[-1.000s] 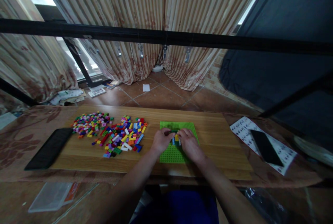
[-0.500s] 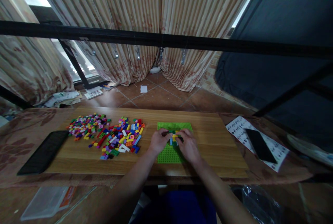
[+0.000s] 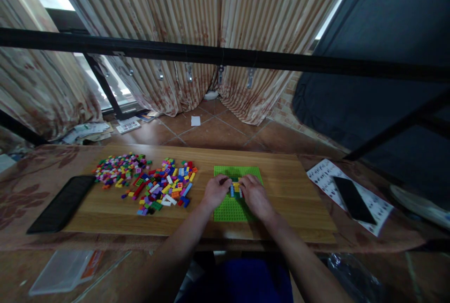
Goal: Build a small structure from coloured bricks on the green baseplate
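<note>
A studded green baseplate (image 3: 228,215) lies on the wooden board, with a small build of toy bricks on its middle. A yellow toy brick (image 3: 236,185) and a light blue toy brick (image 3: 232,191) show between the hands. From the left side, my left hand (image 3: 216,191) pinches at the build, thumb and fingers drawn together against the bricks. My right hand (image 3: 256,195) is closed at the opposite side, its fingertips on the bricks by the yellow one. Fingers cover much of the build, so the exact pieces gripped are partly hidden.
Loose toy bricks (image 3: 165,185) and a pile of smaller pieces (image 3: 119,169) lie left on the wooden board (image 3: 288,190). A black tray (image 3: 61,204) rests at far left. At right, a dark phone (image 3: 353,200) lies on a printed sheet (image 3: 321,171). A black rail (image 3: 274,59) crosses beyond.
The view has shifted slightly. My right fingertips have drawn back a little to the right, so more of the yellow and light blue bricks shows. My left hand stays at the build.
</note>
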Demonstrator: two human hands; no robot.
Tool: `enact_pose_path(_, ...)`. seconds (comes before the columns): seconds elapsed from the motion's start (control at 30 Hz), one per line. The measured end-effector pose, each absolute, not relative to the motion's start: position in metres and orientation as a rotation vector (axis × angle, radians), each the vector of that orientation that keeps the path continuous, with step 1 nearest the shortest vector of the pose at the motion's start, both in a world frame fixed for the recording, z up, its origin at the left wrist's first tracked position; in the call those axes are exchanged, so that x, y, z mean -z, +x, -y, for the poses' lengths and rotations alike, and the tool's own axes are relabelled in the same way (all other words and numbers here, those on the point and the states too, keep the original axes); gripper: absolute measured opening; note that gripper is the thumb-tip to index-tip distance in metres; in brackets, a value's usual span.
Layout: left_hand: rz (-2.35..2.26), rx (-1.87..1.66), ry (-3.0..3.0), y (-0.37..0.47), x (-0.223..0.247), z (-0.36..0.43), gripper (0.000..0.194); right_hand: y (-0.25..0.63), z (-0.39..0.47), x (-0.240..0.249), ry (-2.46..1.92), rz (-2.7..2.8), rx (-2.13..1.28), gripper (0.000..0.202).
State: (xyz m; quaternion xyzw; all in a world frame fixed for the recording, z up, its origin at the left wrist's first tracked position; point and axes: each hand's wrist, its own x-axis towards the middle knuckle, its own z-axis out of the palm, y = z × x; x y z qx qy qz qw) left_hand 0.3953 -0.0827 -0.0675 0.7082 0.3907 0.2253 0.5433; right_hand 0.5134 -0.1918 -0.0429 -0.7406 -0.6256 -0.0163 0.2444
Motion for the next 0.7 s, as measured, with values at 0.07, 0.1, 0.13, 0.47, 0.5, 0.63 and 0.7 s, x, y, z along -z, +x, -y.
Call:
enact_pose_path(0.07,-0.939,-0.524,1.680,0.396,0.067,0.083,0.018,0.514,0.191,0.042,-2.038,1.736,0.050,0.013)
enact_pose_path(0.1,-0.946,-0.520,1.681,0.396,0.067,0.082,0.018,0.515,0.191,0.041,-2.042,1.756,0.048,0.014)
enact_pose_path(0.13,-0.951,-0.517,1.683,0.395,0.067,0.082,0.018,0.515,0.190,0.041,-2.047,1.777,0.045,0.015)
enact_pose_path(0.47,-0.924,-0.467,1.745,0.392,0.059,0.086,0.031,0.514,0.186,0.035,-2.074,1.898,0.078,0.019)
enact_pose_path(0.5,-0.926,-0.462,1.752,0.392,0.059,0.086,0.031,0.514,0.186,0.035,-2.075,1.899,0.080,0.019)
enact_pose_path(0.63,-0.970,-0.461,1.780,0.394,0.059,0.085,0.023,0.514,0.186,0.039,-2.075,1.850,0.070,0.018)
enact_pose_path(0.7,-1.001,-0.453,1.797,0.395,0.057,0.086,0.022,0.515,0.186,0.041,-2.048,1.794,0.050,0.019)
